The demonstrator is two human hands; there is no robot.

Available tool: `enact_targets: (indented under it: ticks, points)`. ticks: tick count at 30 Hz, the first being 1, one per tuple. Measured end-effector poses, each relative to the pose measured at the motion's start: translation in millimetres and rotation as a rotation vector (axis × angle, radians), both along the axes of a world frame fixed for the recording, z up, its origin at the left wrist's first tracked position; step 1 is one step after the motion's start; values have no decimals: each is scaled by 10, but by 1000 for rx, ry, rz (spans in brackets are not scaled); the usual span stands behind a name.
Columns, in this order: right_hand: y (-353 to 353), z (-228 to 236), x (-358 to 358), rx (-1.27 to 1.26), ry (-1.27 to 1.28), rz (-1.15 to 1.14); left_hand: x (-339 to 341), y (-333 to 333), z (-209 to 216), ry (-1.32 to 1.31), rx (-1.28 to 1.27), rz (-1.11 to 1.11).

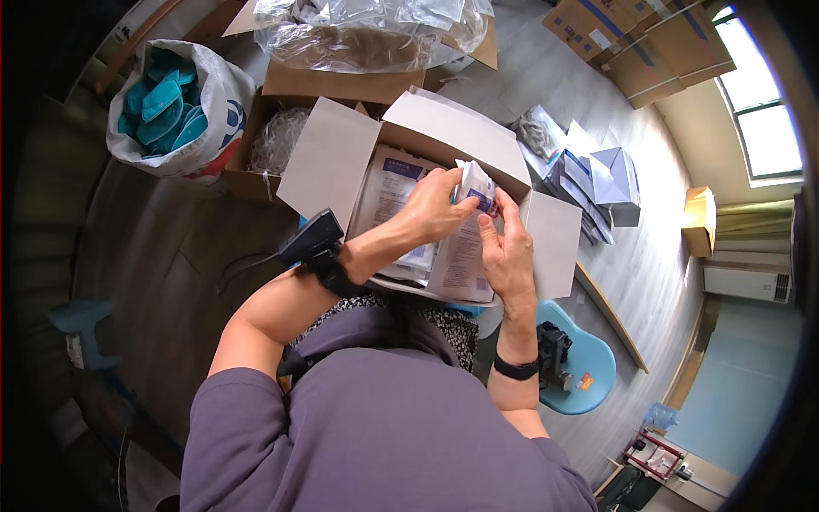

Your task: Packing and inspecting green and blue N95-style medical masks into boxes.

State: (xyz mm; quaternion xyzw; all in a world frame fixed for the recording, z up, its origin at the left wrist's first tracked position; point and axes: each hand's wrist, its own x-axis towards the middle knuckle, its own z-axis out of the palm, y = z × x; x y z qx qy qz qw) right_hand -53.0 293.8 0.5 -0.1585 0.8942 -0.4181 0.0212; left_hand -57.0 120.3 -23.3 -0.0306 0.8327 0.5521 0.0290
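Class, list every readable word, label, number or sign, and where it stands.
None reads clearly.
Small white packet in the left hand, flat white packets below: print too small.
White plastic sack: blue and red marks, partly hidden.
Orange sticker, light blue plastic chair: too small.
Brown cardboard boxes: labels too small.

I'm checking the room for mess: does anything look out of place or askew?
Yes: right of the open white box, grey and white items lie askew in a loose heap. Beyond it, clear plastic bulges over a cardboard box, looking overfilled.
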Motion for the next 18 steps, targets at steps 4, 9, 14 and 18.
enact_targets:
  ticks: [4,9,14,18]
  points:
    - [4,318,-14,-40,165,-74,28,9,332,198,120,63]
    - [10,718,-51,-462,281,-186,118,-252,1096,554,-142,-102]
    - [27,583,-23,-322,253,40,158,-224,885,334,-316,-349]
    - [10,416,100,-400,138,-61,280,-198,626,415,-268,-240]
